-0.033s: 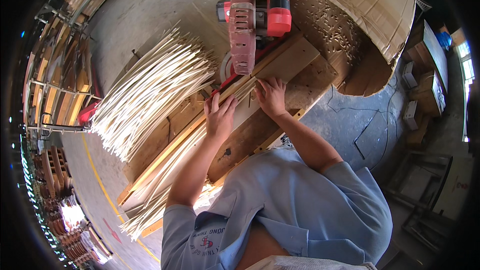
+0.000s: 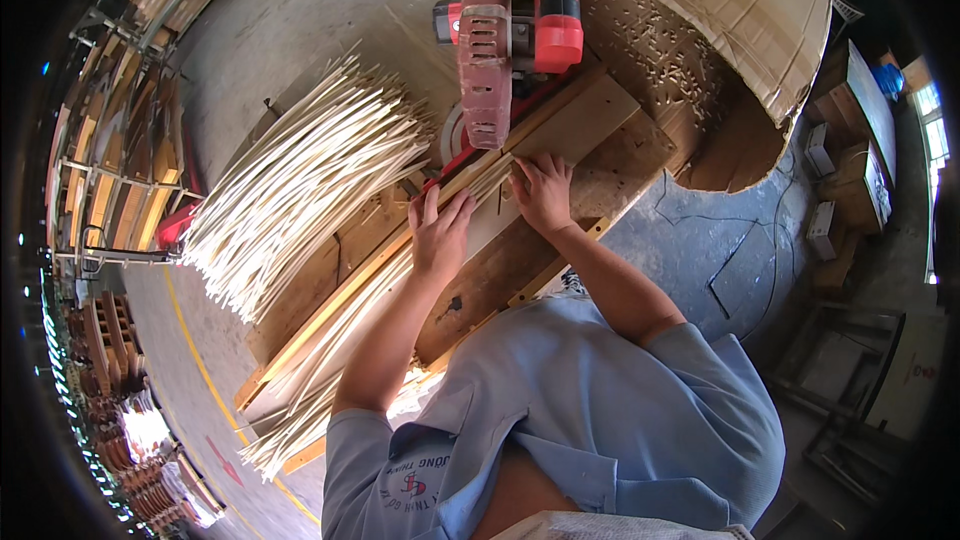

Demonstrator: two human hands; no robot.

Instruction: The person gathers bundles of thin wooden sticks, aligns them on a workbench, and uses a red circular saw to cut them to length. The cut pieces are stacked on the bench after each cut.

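A bundle of thin wooden sticks (image 2: 489, 181) lies along a wooden fence (image 2: 325, 328), its long tails running back toward the lower left. My left hand (image 2: 440, 232) presses the bundle against the fence, fingers bent over it. At the sticks' far ends is my right hand (image 2: 543, 195), its fingers and thumb closed around the tips, partly hidden. Just beyond both hands stands a red miter saw (image 2: 486, 65), its slotted blade guard close to the sticks. Whether the blade turns I cannot tell.
A big pile of pale sticks (image 2: 310, 180) rests left of the fence. Behind the saw, an opened cardboard box (image 2: 740, 25) holds many short cut-off pieces (image 2: 660, 55). Cables (image 2: 775, 240) lie on the floor at the right. A rack of boards (image 2: 120, 160) stands far left.
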